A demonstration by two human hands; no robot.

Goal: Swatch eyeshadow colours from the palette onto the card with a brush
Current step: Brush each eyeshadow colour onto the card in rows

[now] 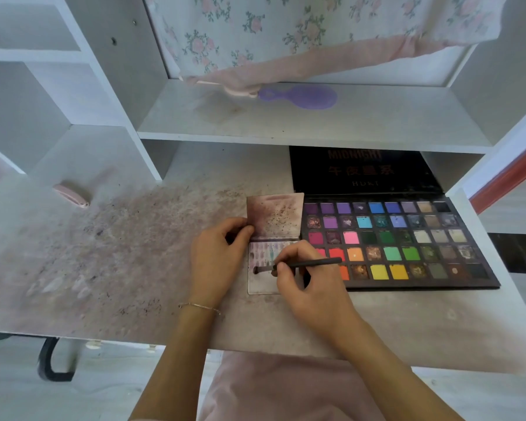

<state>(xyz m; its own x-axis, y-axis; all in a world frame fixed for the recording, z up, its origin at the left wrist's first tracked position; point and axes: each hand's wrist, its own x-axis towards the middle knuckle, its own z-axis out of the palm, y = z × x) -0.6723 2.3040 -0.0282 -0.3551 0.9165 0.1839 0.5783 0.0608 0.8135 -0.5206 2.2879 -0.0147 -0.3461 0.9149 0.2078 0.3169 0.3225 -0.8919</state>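
A large open eyeshadow palette (407, 238) with several rows of coloured pans lies on the desk at the right, its black lid standing up behind it. Just left of it lies a folded, stained card (263, 281), its upper flap (275, 215) raised. My right hand (310, 287) grips a thin dark brush (304, 264) like a pen. The brush tip rests on the lower part of the card, where there is a dark smear. My left hand (217, 256) pinches the card's left edge at the fold, with a thin bracelet on the wrist.
The white desk surface (119, 253) is smeared with pink and dark powder to the left. A purple hairbrush (301, 97) lies on the shelf above, under a floral cloth (286, 34). A pink object (72, 192) sits at the far left. Shelf dividers rise on both sides.
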